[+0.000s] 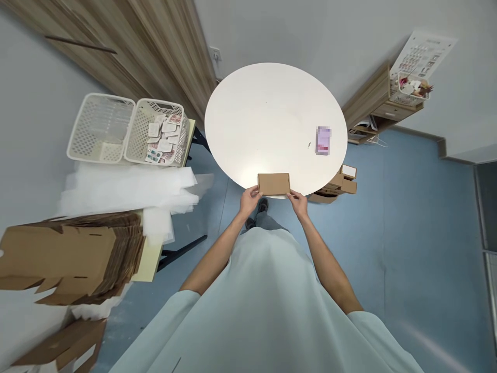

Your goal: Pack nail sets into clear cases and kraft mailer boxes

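A small brown cardboard box (274,184), its lid closed, lies at the near edge of the round white table (267,114). My left hand (249,200) grips its left end, thumb and fingers closed at the near left corner. At the near right corner, my right hand (298,202) pinches the box in the same way. Farther right on the tabletop lies a purple item (323,141), blurred out so that its kind is hidden. A tiny dark mark or scrap (309,145) is beside it.
On the left, a side table (149,261) bears white baskets (101,127), one with small packets, plus white packing sheets (128,189) and stacked flat cardboard (62,254). Brown boxes (341,184) stand below the round table's right side. A wooden cabinet (382,98) stands at the right wall.
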### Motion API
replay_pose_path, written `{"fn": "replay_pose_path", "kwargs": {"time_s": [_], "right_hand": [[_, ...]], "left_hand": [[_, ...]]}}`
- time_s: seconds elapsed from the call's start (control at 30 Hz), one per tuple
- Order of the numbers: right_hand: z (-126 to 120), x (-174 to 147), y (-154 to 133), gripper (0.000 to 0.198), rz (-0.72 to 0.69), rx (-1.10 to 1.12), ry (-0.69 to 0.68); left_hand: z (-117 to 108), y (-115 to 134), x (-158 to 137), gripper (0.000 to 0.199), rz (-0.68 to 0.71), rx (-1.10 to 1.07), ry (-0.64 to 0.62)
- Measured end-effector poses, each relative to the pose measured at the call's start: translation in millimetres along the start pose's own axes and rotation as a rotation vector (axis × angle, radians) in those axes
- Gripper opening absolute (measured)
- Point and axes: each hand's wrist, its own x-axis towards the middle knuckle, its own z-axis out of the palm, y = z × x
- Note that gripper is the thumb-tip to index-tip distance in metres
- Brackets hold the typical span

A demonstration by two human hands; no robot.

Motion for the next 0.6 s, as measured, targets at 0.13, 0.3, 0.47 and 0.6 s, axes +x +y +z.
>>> {"fn": "replay_pose_path", "kwargs": {"time_s": [0.13,0.3,0.47,0.6], "right_hand": [[1,-26,17,0.059,0.118,0.115,-0.016],[-10,-43,29,0.064,0.283,0.292,-0.038],[-37,-47,42,0.063,0.295,0.406,0.065],[-82,-33,55,0.065,0.316,0.422,0.151]], "left_hand": [[-3,-14,-22,0.036,-0.032,0.048,-0.018],[-3,-12,-35,0.035,-0.022,0.083,-0.038],[23,5,-33,0.038,0.075,0.106,-0.102],[73,25,-21,0.038,0.124,0.138,-0.189]]}}
